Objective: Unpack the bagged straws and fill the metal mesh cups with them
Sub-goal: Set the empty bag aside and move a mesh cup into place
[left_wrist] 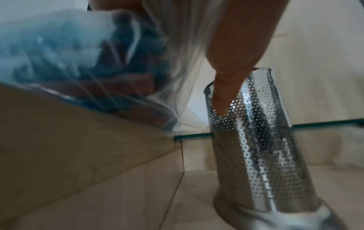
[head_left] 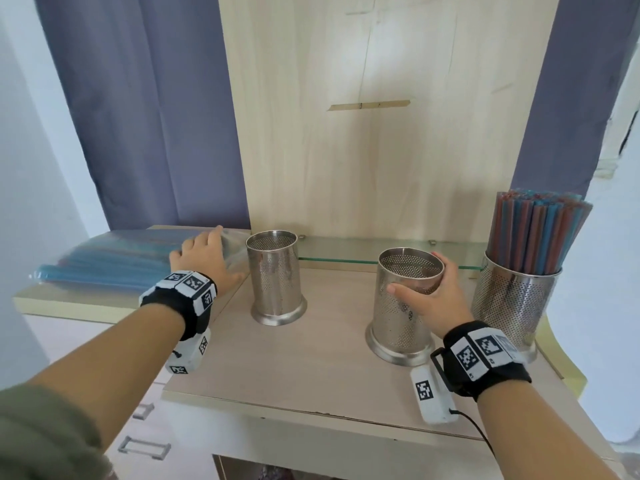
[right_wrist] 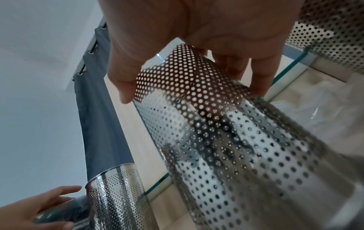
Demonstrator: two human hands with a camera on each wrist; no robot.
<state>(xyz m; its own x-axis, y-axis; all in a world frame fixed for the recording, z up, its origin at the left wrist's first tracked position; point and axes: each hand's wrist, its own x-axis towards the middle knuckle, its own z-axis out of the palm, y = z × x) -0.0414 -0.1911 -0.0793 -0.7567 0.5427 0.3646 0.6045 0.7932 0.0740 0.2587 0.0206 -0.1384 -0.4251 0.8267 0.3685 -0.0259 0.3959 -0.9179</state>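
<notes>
A clear bag of blue and red straws (head_left: pixel 110 263) (left_wrist: pixel 78 62) lies on the raised cabinet top at the left. My left hand (head_left: pixel 204 252) (right_wrist: pixel 39 207) rests on the bag's right end with its fingers spread; its thumb (left_wrist: pixel 226 74) hangs beside an empty mesh cup (head_left: pixel 275 277) (left_wrist: pixel 256 140) (right_wrist: pixel 118 194). My right hand (head_left: pixel 427 299) (right_wrist: pixel 197 38) grips the upper wall of the middle mesh cup (head_left: pixel 403 306) (right_wrist: pixel 236 140), which is empty and stands on the table. A third mesh cup (head_left: pixel 516 299) (right_wrist: pixel 334 31) at the right is packed with upright straws (head_left: pixel 538 230).
The cups stand on a light wooden table (head_left: pixel 311 358) against a wooden back panel (head_left: pixel 381 133). A low glass shelf (head_left: pixel 346 259) runs behind them. Purple curtains (head_left: pixel 145 116) hang on both sides. Drawers with metal handles (head_left: pixel 143 446) sit below left.
</notes>
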